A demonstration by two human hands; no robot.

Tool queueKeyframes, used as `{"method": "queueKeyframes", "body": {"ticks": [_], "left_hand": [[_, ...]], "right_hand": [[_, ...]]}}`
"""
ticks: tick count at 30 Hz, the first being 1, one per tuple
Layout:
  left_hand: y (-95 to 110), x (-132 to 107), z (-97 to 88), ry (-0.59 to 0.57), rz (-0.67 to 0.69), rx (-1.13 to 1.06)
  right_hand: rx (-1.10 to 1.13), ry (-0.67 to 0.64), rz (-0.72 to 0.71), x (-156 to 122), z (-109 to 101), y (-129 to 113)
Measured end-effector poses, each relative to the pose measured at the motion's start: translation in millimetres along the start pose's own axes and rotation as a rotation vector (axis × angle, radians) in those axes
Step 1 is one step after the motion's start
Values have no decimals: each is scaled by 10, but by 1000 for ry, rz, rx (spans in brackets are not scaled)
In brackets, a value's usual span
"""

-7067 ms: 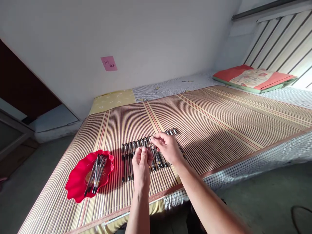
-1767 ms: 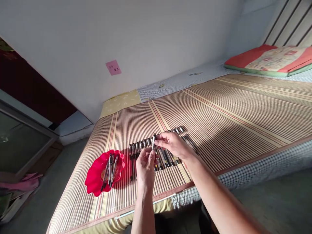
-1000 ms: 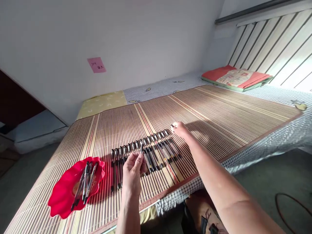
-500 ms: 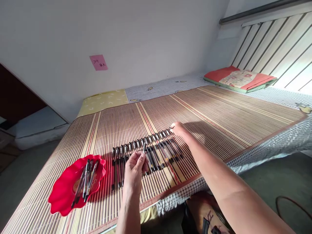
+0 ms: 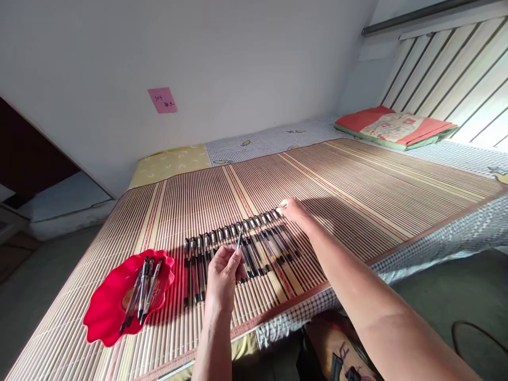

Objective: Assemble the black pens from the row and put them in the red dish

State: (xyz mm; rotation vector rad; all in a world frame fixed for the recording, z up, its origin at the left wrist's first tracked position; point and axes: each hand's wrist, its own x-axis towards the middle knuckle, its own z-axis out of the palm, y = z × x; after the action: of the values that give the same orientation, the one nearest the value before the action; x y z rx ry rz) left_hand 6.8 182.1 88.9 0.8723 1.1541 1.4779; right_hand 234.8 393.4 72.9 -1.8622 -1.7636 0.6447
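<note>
A long row of capped pens (image 5: 206, 254) lies side by side on the striped bamboo mat (image 5: 341, 211), caps toward the wall. My left hand (image 5: 226, 267) is closed around one pen (image 5: 239, 237), held tilted above the middle of the row, its tip end pointing away from me. At the row's right end, my right hand (image 5: 290, 208) pinches the cap end of a pen; the fingertips partly hide it. To the left, a red scalloped plate (image 5: 101, 312) bears several more pens (image 5: 145, 288) lying in a loose bunch.
The mat covers a bed with a checked sheet (image 5: 397, 272). A folded red and floral cloth (image 5: 392, 127) lies at the far right by a slatted headboard (image 5: 448, 79). A pink note (image 5: 162, 100) is stuck on the wall behind.
The view has shifted slightly, so everything sits a little differently in the picture. Both hands keep nearly the same places over the row, the left still holding its pen.
</note>
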Motion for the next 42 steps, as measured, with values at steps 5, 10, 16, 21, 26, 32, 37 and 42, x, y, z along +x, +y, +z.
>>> {"method": "queueKeyframes", "body": {"ticks": [5, 10, 16, 21, 26, 32, 37, 42], "left_hand": [[-29, 18, 0, 34, 24, 34], [-13, -11, 57, 118, 136, 77], [50, -92, 156, 284, 252, 350], [90, -115, 153, 292, 309, 541], [102, -107, 120, 103, 286, 479], [91, -99, 129, 193, 223, 467], [123, -70, 48, -41, 110, 325], [103, -57, 15, -54, 77, 223]], "right_hand": [[187, 62, -80, -377, -135, -288], [841, -423, -326, -1071, -68, -722], [1059, -433, -196, -1428, 105, -961], [1078, -357, -222, -1426, 131, -972], [1028, -333, -332, -1401, 129, -947], [982, -353, -337, -1407, 159, -909], [965, -410, -402, -1391, 120, -893], [980, -443, -393, -1373, 124, -865]]}}
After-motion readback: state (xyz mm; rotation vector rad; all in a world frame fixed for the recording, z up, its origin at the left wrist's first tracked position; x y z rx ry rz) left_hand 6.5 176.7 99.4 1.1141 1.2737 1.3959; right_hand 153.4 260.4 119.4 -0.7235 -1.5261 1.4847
